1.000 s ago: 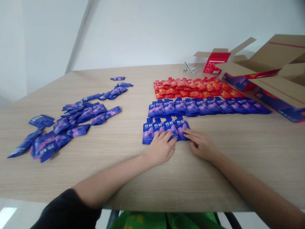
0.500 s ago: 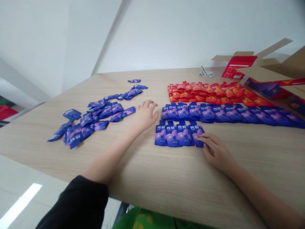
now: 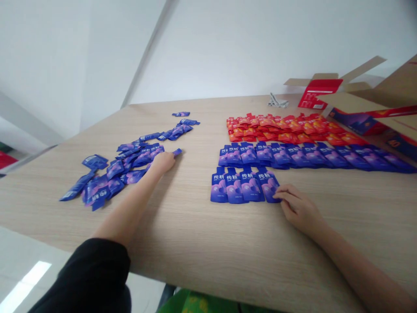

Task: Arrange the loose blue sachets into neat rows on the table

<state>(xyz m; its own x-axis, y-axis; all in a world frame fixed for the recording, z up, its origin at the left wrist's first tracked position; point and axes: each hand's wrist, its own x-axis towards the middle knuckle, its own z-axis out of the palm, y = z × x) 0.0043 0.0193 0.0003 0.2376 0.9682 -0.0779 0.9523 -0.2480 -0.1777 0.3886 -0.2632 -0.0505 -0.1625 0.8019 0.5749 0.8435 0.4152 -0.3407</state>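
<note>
My left hand [image 3: 162,162] reaches out to the right end of a loose heap of blue sachets [image 3: 124,165] and closes over one blue sachet [image 3: 177,152], whose tip sticks out past my fingers. My right hand [image 3: 298,205] rests on the table with curled fingers, its fingertips touching the rightmost sachet of a short front row of blue sachets [image 3: 243,184]. Behind that row lies a longer row of blue sachets [image 3: 309,155], and behind it a band of red and orange sachets [image 3: 286,128].
The wooden table [image 3: 208,243] ends in a near edge close to my body. Open cardboard boxes [image 3: 368,111] with red and blue print stand at the back right. A small grey object [image 3: 277,102] lies near the far edge. White walls rise behind.
My left hand left the front row and swung left to the loose heap, closing on a sachet there. My right hand stayed at the row's right end. The view turned left.
</note>
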